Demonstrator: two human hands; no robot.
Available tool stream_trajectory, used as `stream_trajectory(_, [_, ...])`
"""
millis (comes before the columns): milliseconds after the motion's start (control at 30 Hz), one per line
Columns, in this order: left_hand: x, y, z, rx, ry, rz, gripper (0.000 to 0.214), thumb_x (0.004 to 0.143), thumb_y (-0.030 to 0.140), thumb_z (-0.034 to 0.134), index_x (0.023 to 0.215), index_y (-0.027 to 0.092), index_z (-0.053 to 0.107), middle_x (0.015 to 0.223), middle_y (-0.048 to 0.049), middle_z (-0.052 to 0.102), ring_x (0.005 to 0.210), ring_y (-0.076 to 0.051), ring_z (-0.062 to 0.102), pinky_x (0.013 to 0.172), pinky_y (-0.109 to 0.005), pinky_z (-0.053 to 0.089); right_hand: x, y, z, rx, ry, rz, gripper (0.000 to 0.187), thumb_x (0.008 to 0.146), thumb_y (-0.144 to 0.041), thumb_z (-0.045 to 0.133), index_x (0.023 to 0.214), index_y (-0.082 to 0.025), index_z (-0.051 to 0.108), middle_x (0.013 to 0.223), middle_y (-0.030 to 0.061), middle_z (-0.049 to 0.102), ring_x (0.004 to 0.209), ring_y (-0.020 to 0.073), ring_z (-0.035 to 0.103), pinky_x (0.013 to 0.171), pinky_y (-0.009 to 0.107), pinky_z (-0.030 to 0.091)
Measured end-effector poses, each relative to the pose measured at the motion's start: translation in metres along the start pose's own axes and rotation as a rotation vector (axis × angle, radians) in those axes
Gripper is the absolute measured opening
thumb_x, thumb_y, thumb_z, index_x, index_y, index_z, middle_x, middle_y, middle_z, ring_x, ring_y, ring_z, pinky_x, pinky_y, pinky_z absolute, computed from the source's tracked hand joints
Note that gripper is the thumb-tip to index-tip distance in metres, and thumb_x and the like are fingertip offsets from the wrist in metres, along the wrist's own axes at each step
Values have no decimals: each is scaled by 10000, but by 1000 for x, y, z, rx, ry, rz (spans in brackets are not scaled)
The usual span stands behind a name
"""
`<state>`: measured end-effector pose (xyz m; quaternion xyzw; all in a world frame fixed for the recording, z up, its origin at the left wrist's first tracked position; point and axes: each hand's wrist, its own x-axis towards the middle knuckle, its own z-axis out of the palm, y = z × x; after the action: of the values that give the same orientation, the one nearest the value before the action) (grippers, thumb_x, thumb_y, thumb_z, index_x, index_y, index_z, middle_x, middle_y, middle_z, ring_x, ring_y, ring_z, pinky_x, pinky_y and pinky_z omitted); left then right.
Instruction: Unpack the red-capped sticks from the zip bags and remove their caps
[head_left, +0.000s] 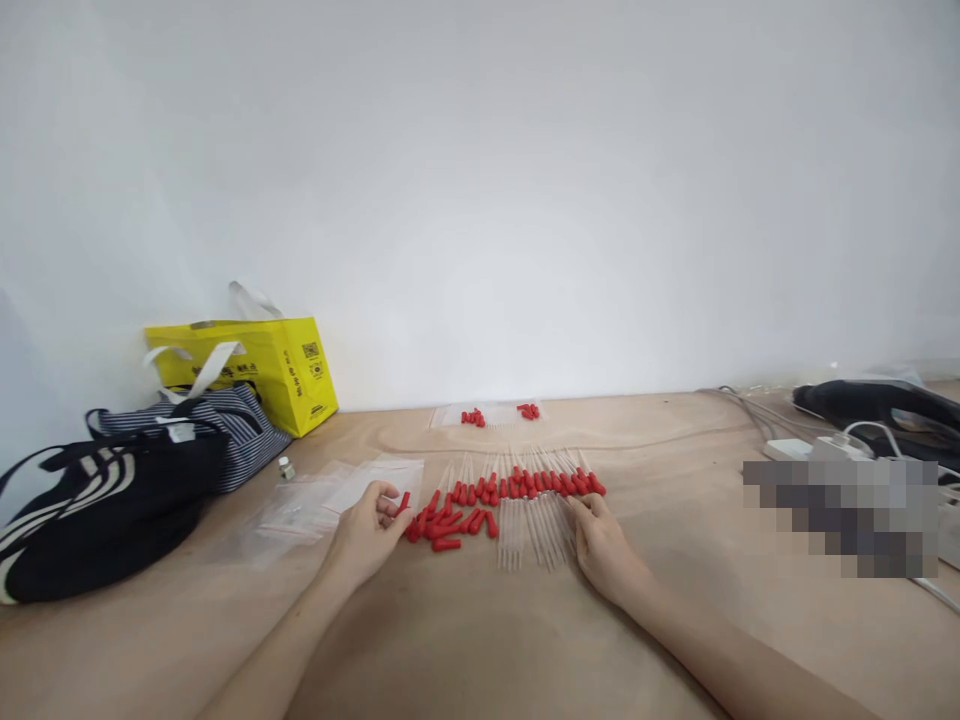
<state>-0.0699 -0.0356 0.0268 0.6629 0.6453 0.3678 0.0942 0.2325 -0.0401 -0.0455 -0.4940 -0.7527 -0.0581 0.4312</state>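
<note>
My left hand (369, 528) is closed, with a red rubber dropper bulb (405, 501) between thumb and fingers. Right beside it lies a loose pile of red rubber bulbs (448, 522). My right hand (606, 552) has its fingers pinched together at the right end of a row of bare glass dropper tubes (534, 535); it seems to grip one thin tube there, partly hidden by the fingers. Behind these tubes, a row of droppers with red bulbs (517, 484) lies side by side, their glass tips pointing toward the wall.
Clear plastic bags (300, 508) lie left of my left hand, near a small bottle (286, 468). Two bag groups of red-bulbed droppers (473, 418) rest by the wall. A yellow bag (304, 375), a black bag (112, 510) and a striped bag (240, 425) stand left; cables and a power strip (840, 447) lie right.
</note>
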Motion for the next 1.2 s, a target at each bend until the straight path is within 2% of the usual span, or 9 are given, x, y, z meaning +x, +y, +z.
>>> stream_trajectory(133, [-4,1,4,-3,-99,15,230,628,394,538,710,198,449,601,39,529,508,-113,521,508,-221,419,3,-5,-2,47,9,-29,257,771,-69,355,943,-151,527,824,83,480,752,179,518,670,318,477])
stream_trajectory(267, [-5,6,3,32,-77,4,232,639,409,531,700,196,463,626,24,548,539,-123,530,533,-230,422,3,-8,-6,58,0,-15,173,808,-157,382,904,-165,526,834,78,487,751,182,524,678,335,475])
stream_trajectory(467, [-1,4,-7,61,-80,-33,246,694,427,466,694,187,519,634,-1,610,596,-148,574,578,-238,427,3,-5,-7,61,-24,12,171,830,-212,378,895,-164,529,846,81,489,750,178,532,682,334,477])
stream_trajectory(600, [12,7,-8,260,-97,0,270,738,392,401,734,201,591,745,-7,652,666,-156,585,618,-236,413,4,-1,-7,73,4,-8,176,830,-219,380,905,-167,530,840,77,491,731,176,539,664,332,479])
stream_trajectory(733, [34,19,1,413,-191,-40,213,679,378,489,688,230,642,828,-37,667,854,-221,577,703,-277,399,5,-1,-8,69,-19,2,172,828,-220,387,906,-165,530,853,82,493,750,180,543,677,336,481])
stream_trajectory(867, [57,28,20,495,-256,-173,225,551,427,601,562,204,626,734,-102,672,826,-310,589,675,-357,404,5,-3,-10,80,-23,3,165,824,-219,397,903,-160,529,868,90,495,765,183,546,684,333,483])
stream_trajectory(967, [68,29,32,526,-291,-231,242,493,412,643,576,186,616,755,-126,675,795,-324,601,633,-359,416,5,-4,-11,85,-1,-4,167,824,-217,395,900,-160,532,863,89,500,759,182,548,680,332,484])
stream_trajectory(1100, [69,33,38,549,-281,-198,181,566,345,600,637,180,623,772,-126,673,782,-306,609,622,-340,416,5,-3,-11,89,8,-10,177,827,-223,392,907,-156,535,868,93,501,776,186,548,699,344,481])
stream_trajectory(1200, [59,43,34,581,-202,-96,186,686,301,498,710,159,616,816,-153,656,853,-315,582,703,-387,390,5,-1,-12,89,-7,-15,194,830,-232,387,917,-154,542,873,97,505,784,186,544,692,339,479])
